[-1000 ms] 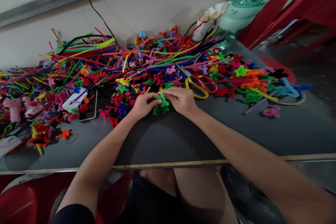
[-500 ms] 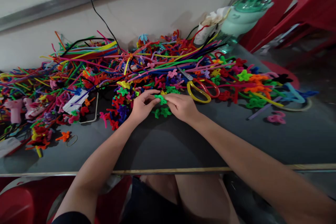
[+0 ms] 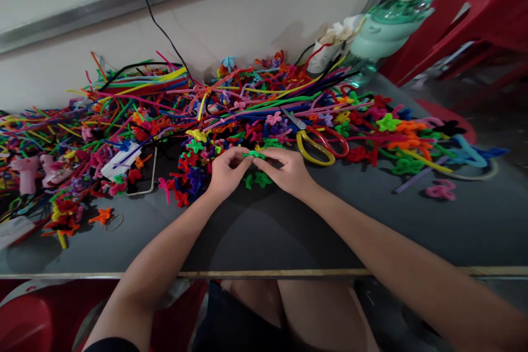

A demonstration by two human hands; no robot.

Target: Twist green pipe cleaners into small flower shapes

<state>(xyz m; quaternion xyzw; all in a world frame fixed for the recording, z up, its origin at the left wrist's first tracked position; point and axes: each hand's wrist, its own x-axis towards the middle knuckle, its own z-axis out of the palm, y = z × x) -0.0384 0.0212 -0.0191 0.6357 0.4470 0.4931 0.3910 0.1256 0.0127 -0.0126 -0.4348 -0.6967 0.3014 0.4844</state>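
Between the fingertips of both hands is a small green pipe-cleaner flower (image 3: 253, 153), partly covered by the thumbs. My left hand (image 3: 226, 173) pinches its left side, fingers closed. My right hand (image 3: 291, 169) pinches the right side with thumb and forefinger. Just below the fingers, more green pipe-cleaner flowers (image 3: 259, 179) lie on the dark table (image 3: 264, 236). Beyond my right hand rest scissors (image 3: 314, 147) with one yellow and one red handle, their blades pointing up-left into the pile.
A heap of coloured pipe cleaners (image 3: 165, 93) and small twisted flowers spreads along the wall. At the back right stand a white cup (image 3: 319, 58) with crumpled paper and a mint-green bottle (image 3: 381, 27). Pink glue guns (image 3: 27, 173) lie left. Red chairs (image 3: 462, 27) stand beyond.
My right thumb and fingers have come in against the green flower, and my thumbs now meet over it. The flower has tipped flatter. The whole view has shifted slightly.
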